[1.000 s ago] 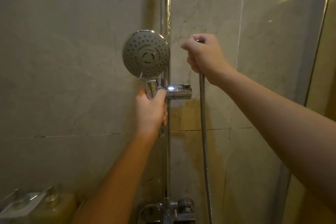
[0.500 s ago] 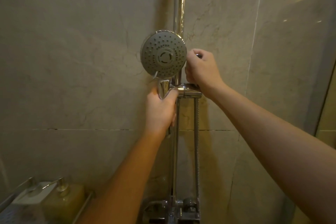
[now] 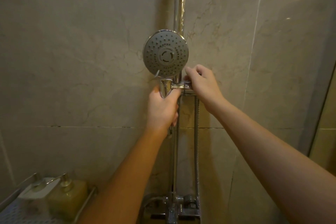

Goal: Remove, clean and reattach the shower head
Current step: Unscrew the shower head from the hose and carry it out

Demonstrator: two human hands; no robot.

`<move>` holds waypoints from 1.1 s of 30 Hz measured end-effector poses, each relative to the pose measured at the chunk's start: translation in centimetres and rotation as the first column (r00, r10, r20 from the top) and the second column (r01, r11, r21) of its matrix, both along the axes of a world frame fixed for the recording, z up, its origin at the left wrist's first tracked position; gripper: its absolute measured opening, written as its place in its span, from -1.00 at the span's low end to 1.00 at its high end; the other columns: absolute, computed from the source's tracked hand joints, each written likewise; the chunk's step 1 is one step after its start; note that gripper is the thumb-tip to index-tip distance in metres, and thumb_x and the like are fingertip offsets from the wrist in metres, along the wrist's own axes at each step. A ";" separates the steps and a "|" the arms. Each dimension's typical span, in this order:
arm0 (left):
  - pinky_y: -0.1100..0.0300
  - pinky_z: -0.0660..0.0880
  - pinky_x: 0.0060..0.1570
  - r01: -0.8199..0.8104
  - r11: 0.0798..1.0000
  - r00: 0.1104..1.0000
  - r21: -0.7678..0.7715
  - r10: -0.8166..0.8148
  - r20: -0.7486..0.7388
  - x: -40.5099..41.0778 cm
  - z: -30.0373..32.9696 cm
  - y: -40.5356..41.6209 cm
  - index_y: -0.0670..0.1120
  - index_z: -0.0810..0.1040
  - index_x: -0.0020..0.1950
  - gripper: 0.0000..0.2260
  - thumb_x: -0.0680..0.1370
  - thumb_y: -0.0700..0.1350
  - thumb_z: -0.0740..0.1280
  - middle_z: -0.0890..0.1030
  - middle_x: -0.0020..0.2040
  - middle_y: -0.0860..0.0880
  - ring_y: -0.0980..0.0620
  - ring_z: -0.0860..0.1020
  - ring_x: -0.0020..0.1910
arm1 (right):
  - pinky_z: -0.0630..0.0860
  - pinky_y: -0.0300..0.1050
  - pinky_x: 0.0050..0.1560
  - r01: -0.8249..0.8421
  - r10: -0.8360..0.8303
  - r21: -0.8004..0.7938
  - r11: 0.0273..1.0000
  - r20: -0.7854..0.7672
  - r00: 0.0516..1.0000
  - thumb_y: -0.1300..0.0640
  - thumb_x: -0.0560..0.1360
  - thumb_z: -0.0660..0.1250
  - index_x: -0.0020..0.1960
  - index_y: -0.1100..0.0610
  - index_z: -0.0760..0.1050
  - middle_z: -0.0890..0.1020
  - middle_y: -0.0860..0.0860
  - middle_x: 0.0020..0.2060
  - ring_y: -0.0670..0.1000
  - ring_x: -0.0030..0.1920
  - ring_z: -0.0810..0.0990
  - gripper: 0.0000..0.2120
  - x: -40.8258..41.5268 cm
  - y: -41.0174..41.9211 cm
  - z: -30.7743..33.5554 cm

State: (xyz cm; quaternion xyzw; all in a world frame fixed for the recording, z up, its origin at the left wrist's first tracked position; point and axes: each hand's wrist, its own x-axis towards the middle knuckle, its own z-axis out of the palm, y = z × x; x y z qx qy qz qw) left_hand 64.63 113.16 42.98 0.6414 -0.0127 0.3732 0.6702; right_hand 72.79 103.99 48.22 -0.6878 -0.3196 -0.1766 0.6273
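Observation:
The round grey shower head (image 3: 165, 54) faces me, seated in a chrome holder (image 3: 182, 87) on the vertical slide rail (image 3: 179, 5). My left hand (image 3: 161, 110) is closed around the chrome handle (image 3: 165, 86) just below the head. My right hand (image 3: 202, 83) rests on the right end of the holder, fingers curled over it and over the top of the ribbed metal hose (image 3: 197, 142), which hangs straight down from there. Whether the right hand grips the hose or the holder knob is hidden by the fingers.
The chrome mixer valve (image 3: 174, 205) sits at the bottom centre under the rail. A wire shelf (image 3: 11, 203) at lower left carries a yellowish pump bottle (image 3: 68, 197) and a white-topped one (image 3: 36, 190). A glass door edge (image 3: 320, 114) stands at the right. Beige tile wall behind.
My right hand came down along the hose from beside the shower head to the holder. The left hand kept its hold on the handle. My view shifted left and slightly down.

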 end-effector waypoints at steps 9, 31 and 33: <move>0.22 0.26 -0.59 0.010 0.999 1.000 -0.035 -0.010 0.000 0.1 -0.1 -0.7 -0.07 0.47 0.00 -0.91 0.60 -0.09 0.35 0.36 -0.55 0.02 0.03 0.29 -0.65 | 0.46 -0.31 -0.39 -0.103 0.094 -0.041 0.994 -0.182 0.979 0.08 0.64 0.19 0.11 0.23 0.49 0.55 0.02 -0.19 -0.10 -0.29 0.51 -0.77 -0.5 -1.3 -1.2; 0.23 0.24 -0.61 0.728 0.685 0.629 -0.038 -0.688 -0.361 0.6 -18.0 -25.2 -0.01 0.40 -0.42 -0.60 0.61 -0.10 0.38 0.32 -0.55 -0.09 0.02 0.26 -0.66 | 0.44 -0.02 0.32 0.654 -0.709 -0.422 0.628 0.037 0.704 0.09 0.53 0.40 0.38 0.02 0.38 0.48 -0.11 0.23 -0.10 0.29 0.39 -0.55 -9.1 -31.5 -24.0; 0.24 0.23 -0.62 0.779 0.625 0.553 -0.055 -0.725 -0.409 0.7 -20.1 -27.2 0.01 0.40 -0.40 -0.62 0.61 -0.11 0.38 0.32 -0.54 -0.07 0.02 0.26 -0.66 | 0.41 -0.08 0.33 0.692 -0.786 -0.467 0.551 -0.012 0.618 0.08 0.52 0.40 0.37 0.01 0.37 0.46 -0.13 0.24 -0.10 0.29 0.38 -0.55 -11.0 -33.2 -26.5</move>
